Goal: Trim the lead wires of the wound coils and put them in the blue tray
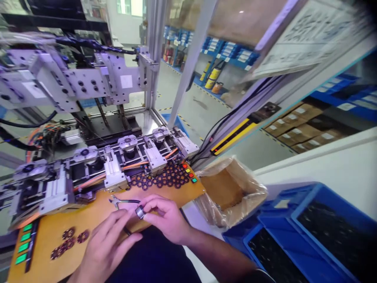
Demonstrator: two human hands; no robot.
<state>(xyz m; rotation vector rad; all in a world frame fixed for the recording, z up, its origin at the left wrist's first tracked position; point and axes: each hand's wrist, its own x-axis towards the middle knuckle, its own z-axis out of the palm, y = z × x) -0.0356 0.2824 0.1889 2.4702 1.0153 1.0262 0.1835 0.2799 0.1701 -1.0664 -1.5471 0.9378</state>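
**Right hand pinches a small metal ring beside the left fingertips**

The right hand (167, 220) comes in from the lower right, its forearm slanting up and leftward, with the fingers bent over and the thumb beneath. Between thumb and fingertips it grips the small metal ring (140, 213), a short silver band with dark edges. The left hand (103, 241) reaches up from the lower left, back of the hand uppermost, fingers stretched toward the ring and thumb spread below them. A dark edge shows between that thumb and the fingers; whether the left hand grips anything cannot be told.

The ring sits at the tips of the right hand, just right of the left fingertips; contact with the left hand is unclear. It is held above the near edge of the orange surface (97, 204). Being short, it has no marked long axis; its central axis seems to run roughly across the view, slightly tilted, though the ring is too small to be sure.

Just beyond the hands lie pliers (116, 201), head to the left, with one dark handle running toward the right hand. Loose dark rings (68, 233) lie to the left, and a cluster of dark rings (165, 177) beyond.
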